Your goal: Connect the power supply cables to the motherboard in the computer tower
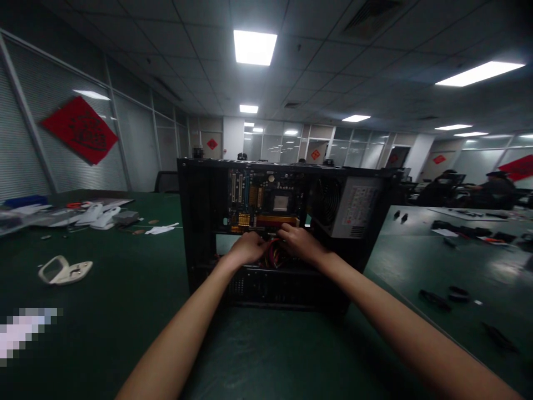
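An open black computer case (201,239) stands on the green table in front of me. Inside it are a motherboard (262,183) with a square silver processor area and, at the upper right, a power supply (358,208) with a label and a fan. Both of my hands reach into the lower middle of the case, around a bundle of red, yellow and black cables (273,253). My left hand (245,248) has its fingers curled against the bundle's left side, the tips partly hidden. From the right, my right hand (302,241) bends its fingers over the cables, just below the memory slots.
On the green table (137,311), a white hinged object (65,270) lies at the left. Behind it are plastic bags (100,214) and papers. Several black parts (435,300) are scattered on the right. People (495,189) sit in the right background.
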{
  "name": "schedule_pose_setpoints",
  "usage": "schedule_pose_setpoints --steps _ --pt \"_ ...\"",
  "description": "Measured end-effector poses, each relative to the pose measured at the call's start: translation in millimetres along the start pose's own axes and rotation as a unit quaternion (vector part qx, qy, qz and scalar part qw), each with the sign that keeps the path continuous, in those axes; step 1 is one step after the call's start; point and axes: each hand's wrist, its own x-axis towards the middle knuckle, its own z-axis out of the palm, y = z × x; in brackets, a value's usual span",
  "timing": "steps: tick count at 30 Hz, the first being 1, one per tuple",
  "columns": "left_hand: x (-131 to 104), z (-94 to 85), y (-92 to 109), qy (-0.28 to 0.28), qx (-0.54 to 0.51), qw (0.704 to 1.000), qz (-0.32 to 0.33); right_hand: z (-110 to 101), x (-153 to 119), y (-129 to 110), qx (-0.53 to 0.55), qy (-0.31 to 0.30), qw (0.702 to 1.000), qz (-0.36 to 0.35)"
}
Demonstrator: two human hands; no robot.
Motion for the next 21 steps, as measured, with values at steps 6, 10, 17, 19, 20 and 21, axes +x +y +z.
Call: schedule_pose_setpoints --steps 6,10,17,19,20,21 --pt "-0.9 0.0 4.0 0.003 0.01 0.999 -0.03 8.4 3.3 1.5 0.016 0.0 1.0 -0.003" --pt "0.2 1.0 2.5 0.011 0.002 1.0 -0.02 4.2 5.6 0.2 -0.023 -0.022 0.999 -0.003" --pt "3.8 4.6 -2.3 0.014 0.001 1.0 -0.021 -3.5 6.0 -5.1 -0.052 -0.022 0.998 0.001" --pt "4.2 4.8 -2.6 0.012 -0.001 1.0 -0.019 -4.3 5.9 -5.9 -0.044 -0.025 0.999 0.017" --pt "4.2 4.7 -2.4 0.012 -0.002 1.0 -0.019 -4.6 5.9 -6.1 -0.041 -0.027 0.998 0.026" --pt "4.0 4.4 -2.1 0.013 -0.004 1.0 -0.02 -4.9 5.9 -6.1 -0.039 -0.028 0.998 0.033"
